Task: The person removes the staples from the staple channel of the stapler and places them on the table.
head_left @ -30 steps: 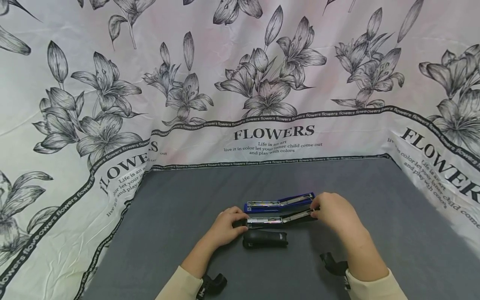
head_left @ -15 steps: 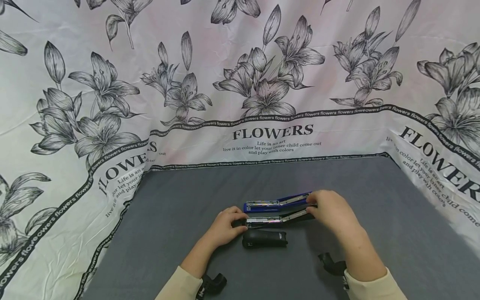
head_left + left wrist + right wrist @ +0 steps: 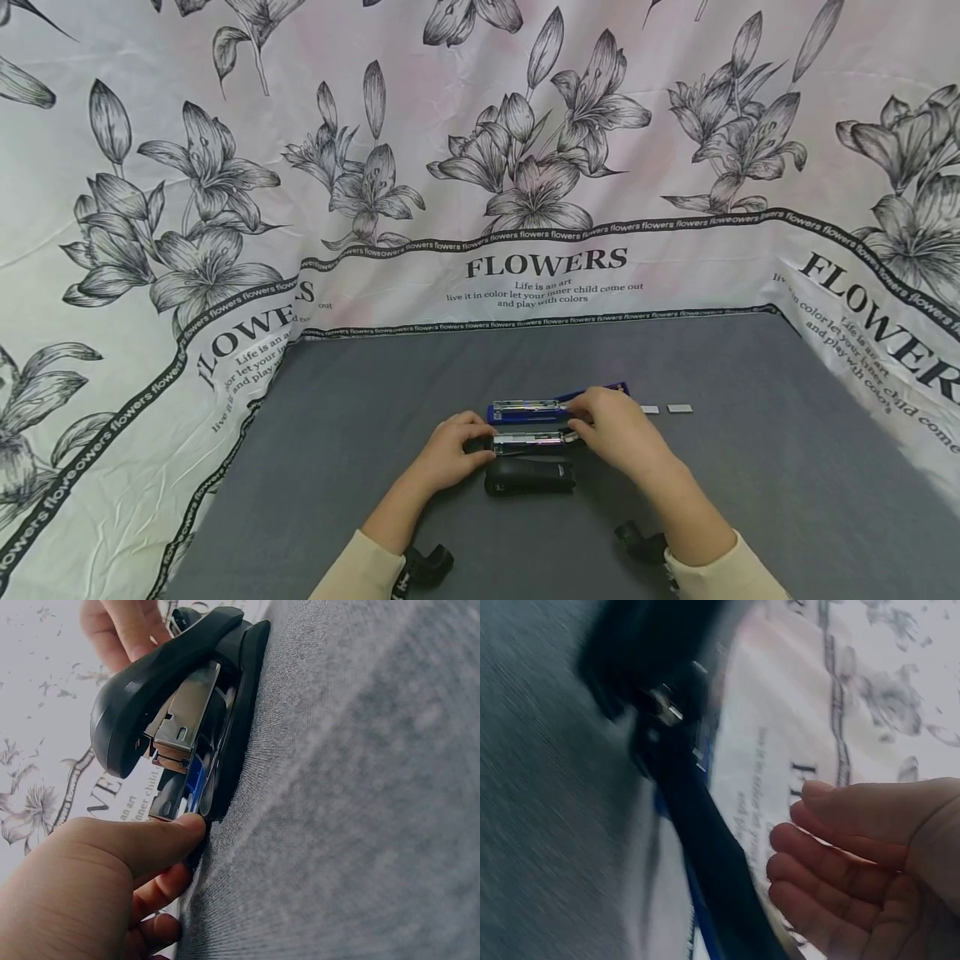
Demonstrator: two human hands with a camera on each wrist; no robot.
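Observation:
My left hand (image 3: pixel 450 454) pinches the left end of an opened black stapler (image 3: pixel 528 442) between thumb and fingers. Its silver metal track faces up. My right hand (image 3: pixel 618 425) is over that stapler's right half, which it mostly hides. In the right wrist view the right fingers (image 3: pixel 825 889) are spread loosely beside a dark stapler arm (image 3: pixel 705 847), with nothing between them. Just behind lies an opened blue stapler (image 3: pixel 525 412). A second black stapler (image 3: pixel 528 477), folded together, lies in front; in the left wrist view it stands large before the left hand.
Two short pale strips, like staple rows, lie on the grey cloth (image 3: pixel 360 392) to the right: one strip (image 3: pixel 650 409) beside the right hand, another strip (image 3: pixel 679 408) farther right. A flower-printed curtain (image 3: pixel 547 292) closes off the back and sides.
My right hand has moved left, from the opened black stapler's far end toward its middle. Two pale strips now show where the hand was. The left hand keeps its grip.

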